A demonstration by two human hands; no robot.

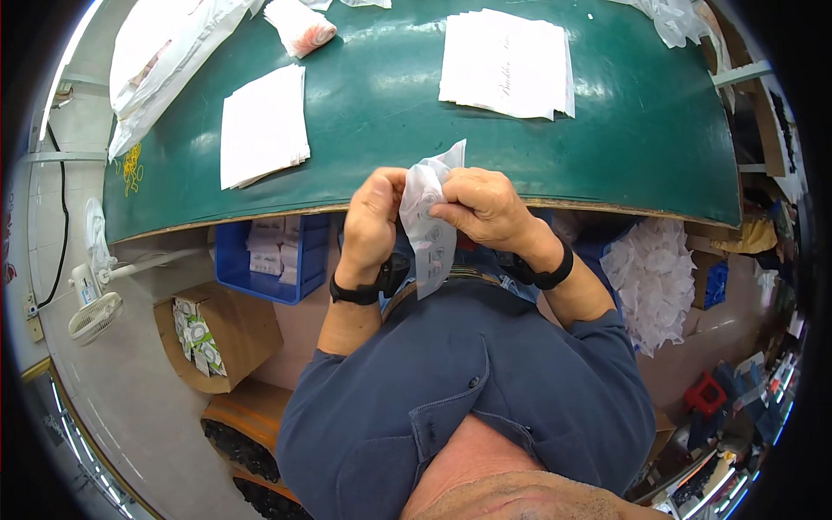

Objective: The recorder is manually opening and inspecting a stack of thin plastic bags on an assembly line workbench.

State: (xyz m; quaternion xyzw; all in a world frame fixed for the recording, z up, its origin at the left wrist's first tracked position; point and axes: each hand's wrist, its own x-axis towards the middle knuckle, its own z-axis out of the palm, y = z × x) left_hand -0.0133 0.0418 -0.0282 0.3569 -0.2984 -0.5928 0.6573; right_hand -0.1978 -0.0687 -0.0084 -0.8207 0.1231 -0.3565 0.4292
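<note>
A translucent plastic bag (426, 227) with small printed marks hangs between my hands, just in front of the table's near edge. My right hand (485, 204) pinches its right side near the top, thumb pressed against curled fingers. On the other side, my left hand (373, 217) is closed at the bag's left edge, its fingertips partly hidden behind the plastic. Whether anything lies inside the bag I cannot make out. On the green table (373, 130) beyond, a stack of white paper sheets or flat bags (264, 126) lies to the left and another white stack (503, 65) to the right.
Yellow rubber bands (132, 169) lie at the table's left end, near a large white plastic sack (165, 61). Below stand a blue crate (316, 260) with small packs, a cardboard box (247, 325) and a white fan (95, 316). A heap of clear bags (650, 277) sits at right.
</note>
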